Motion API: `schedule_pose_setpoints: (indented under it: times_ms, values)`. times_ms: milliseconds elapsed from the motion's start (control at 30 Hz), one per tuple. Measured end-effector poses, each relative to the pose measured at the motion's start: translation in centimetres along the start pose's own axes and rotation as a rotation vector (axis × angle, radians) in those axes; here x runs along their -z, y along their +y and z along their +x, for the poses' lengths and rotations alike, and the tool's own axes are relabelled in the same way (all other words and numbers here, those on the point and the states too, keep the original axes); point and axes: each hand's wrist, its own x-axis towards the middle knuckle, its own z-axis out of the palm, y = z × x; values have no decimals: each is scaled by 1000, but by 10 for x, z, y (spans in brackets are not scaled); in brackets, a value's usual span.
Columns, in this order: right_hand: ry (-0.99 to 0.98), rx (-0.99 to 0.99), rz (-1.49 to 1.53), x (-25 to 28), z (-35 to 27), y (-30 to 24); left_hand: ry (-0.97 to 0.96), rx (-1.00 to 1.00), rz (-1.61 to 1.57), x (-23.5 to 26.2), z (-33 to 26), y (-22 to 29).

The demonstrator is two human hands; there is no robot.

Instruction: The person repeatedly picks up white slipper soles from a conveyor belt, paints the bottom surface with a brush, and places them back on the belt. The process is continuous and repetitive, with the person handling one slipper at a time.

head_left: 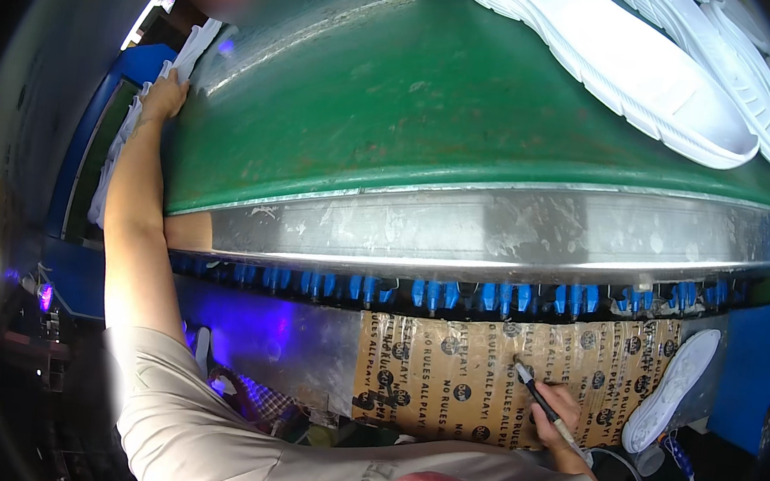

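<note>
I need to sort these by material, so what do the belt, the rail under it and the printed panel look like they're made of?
Belt: likely rubber or coated fabric, matte green, scuffed with pale streaks. Rail: metal, probably steel or aluminium, dull silver with a bright glare line and smudges. Panel: looks like brown cardboard under glossy clear tape, judging by the shiny strips.

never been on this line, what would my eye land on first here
The broad green conveyor belt fills the middle, with white shoe soles lying at its upper right. Below it, the right hand holds a pen against printed cardboard, while the left hand reaches the belt's far left edge.
</note>
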Motion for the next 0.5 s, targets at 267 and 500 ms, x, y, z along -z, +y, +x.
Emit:
schedule_pose_setpoints:
  times_ms: [267, 500]
  values:
    - [-20, -30, 8, 5, 4, -12, 260, 112, -63, 41, -78, 32]
    - [15, 74, 9, -2, 10, -7, 153, 96, -543, 48, -123, 27]
